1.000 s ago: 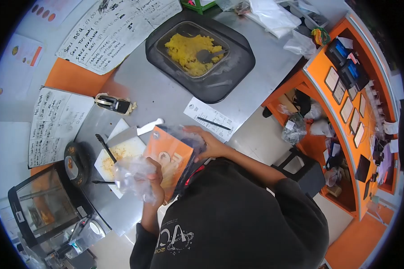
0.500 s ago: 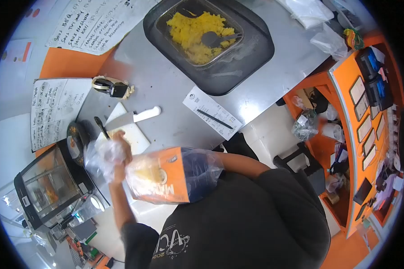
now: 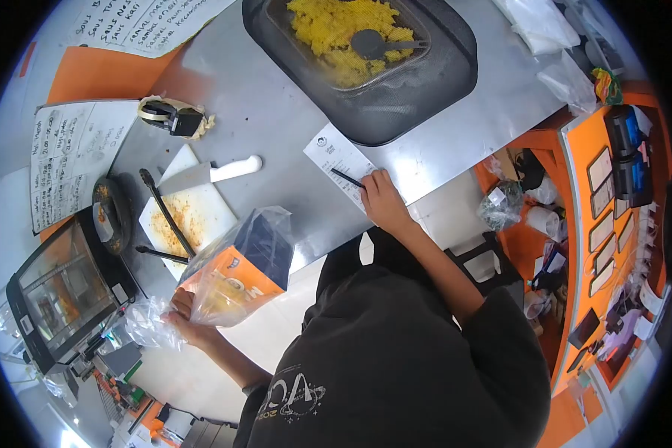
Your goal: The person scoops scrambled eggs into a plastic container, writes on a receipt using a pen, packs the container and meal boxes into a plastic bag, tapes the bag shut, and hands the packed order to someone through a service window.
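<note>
My left hand [image 3: 187, 316] is closed around the gathered neck of a clear plastic bag [image 3: 154, 324]. Inside the bag is a tilted orange and dark blue box [image 3: 235, 272], hanging over the counter's near edge. My right hand [image 3: 387, 201] is over the lower part of a printed receipt [image 3: 342, 158], fingers closed at the lower end of a black pen [image 3: 346, 178]. The fingers cover that end of the pen and part of the paper. The pen still lies along the receipt.
A white cutting board [image 3: 194, 213] carries a knife [image 3: 215, 173] and black tongs [image 3: 168, 213]. Behind stands a black tray [image 3: 418, 104] holding yellow rice [image 3: 336, 33] and a scoop [image 3: 367, 45]. A tape dispenser [image 3: 170, 117] and glass display case [image 3: 60, 287] are left; orange shelving [image 3: 575, 149] is right.
My right hand has come from behind the bagged box to the receipt and pen. The bag has swung lower and tilted, with my left hand still on its neck. The view has shifted slightly.
</note>
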The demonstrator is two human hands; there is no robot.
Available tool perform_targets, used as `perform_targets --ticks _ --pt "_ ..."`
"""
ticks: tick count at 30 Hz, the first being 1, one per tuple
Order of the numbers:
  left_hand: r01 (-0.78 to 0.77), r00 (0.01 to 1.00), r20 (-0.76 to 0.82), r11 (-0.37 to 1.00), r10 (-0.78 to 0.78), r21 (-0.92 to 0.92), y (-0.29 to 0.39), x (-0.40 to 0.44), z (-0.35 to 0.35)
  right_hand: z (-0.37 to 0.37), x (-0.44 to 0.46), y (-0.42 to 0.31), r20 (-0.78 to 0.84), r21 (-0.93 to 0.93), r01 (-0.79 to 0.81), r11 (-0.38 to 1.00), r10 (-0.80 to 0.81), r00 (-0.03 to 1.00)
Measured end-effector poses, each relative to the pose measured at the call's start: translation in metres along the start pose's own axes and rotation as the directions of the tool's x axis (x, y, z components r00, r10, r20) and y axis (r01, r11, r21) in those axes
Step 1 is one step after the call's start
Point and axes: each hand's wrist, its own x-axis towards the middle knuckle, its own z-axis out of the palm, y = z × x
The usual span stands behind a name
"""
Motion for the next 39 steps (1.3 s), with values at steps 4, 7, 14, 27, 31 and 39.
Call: perform_targets --ticks 4,7,14,27,31,39 --pt "0.148 0.962 -0.226 0.988 -0.156 -0.052 -0.010 -0.004 -0.006 -0.006 0.001 -0.005 -0.078 0.075 0.000 0.997 0.006 0.997" --pt "0.165 0.976 0.194 0.928 -0.104 -0.335 -0.035 0.007 -0.043 -0.004 0.002 -0.007 -0.093 0.015 -0.030 0.999 0.031 0.995" --pt "0.252 0.941 -0.272 0.954 -0.202 0.165 -0.041 0.000 -0.026 0.028 0.000 0.005 -0.143 -0.158 -0.005 0.987 -0.018 0.990" --pt "-0.399 0.581 0.809 0.897 0.087 0.189 0.034 0.007 0.083 -0.030 -0.015 -0.140 -0.079 0.554 0.353 0.754 -0.374 0.924" --pt "-0.578 0.276 0.952 0.814 0.135 0.053 0.073 0.013 0.067 -0.012 -0.012 -0.153 -0.223 0.683 0.358 0.636 -0.286 0.932" --pt "-0.892 -0.201 0.978 0.402 0.062 -0.209 0.166 0.015 0.060 -0.029 0.000 -0.151 -0.296 0.845 0.250 0.474 0.023 0.955"
